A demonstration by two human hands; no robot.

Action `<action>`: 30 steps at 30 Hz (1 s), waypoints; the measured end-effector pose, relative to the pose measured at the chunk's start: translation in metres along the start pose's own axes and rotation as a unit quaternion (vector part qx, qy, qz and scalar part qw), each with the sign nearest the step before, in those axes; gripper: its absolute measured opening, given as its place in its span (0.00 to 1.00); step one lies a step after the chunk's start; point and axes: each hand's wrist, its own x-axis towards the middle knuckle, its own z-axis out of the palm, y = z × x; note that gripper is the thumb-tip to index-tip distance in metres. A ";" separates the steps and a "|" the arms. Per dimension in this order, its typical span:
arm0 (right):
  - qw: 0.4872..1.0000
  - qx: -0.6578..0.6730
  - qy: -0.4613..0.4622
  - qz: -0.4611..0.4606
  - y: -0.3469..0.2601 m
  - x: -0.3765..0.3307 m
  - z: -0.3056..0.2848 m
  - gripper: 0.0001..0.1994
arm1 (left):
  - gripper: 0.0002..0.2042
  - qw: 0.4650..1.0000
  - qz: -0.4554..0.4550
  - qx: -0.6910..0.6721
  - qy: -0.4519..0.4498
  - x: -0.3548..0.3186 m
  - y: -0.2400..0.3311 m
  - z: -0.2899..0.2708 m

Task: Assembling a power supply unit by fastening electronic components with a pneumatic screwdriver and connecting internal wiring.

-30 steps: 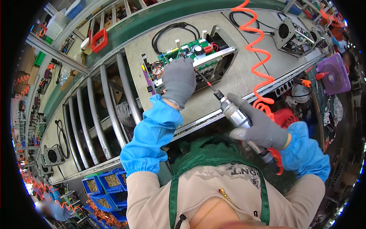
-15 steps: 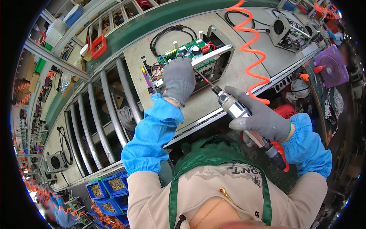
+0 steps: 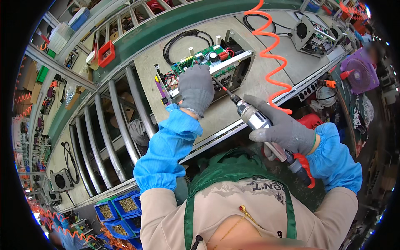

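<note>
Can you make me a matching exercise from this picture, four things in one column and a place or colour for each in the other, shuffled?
Things:
1. left hand
2. right hand
3. coiled air hose
4. small parts bins

Places or colours:
A. orange, running up the bench
B. blue, lower left of the picture
C. pressed on the green circuit board
D. wrapped round the powered screwdriver

Pairs: 1-C, 2-D, 3-A, 4-B

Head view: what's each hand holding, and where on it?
Right hand grips the pneumatic screwdriver around its metal body, bit toward the green circuit board. Left hand rests flat on the metal chassis, not grasping anything.
</note>
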 end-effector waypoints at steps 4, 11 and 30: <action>1.000 0.018 0.002 -0.008 0.009 0.004 0.001 0.42 | 0.07 1.000 0.005 0.005 0.001 0.001 0.002 0.001; 0.996 0.085 0.004 -0.029 0.025 0.014 0.005 0.46 | 0.07 1.000 0.000 0.013 -0.001 0.001 0.002 0.000; 0.954 0.248 -0.016 -0.168 0.083 0.033 0.020 0.46 | 0.28 0.945 -0.039 -0.268 0.181 -0.138 0.013 0.002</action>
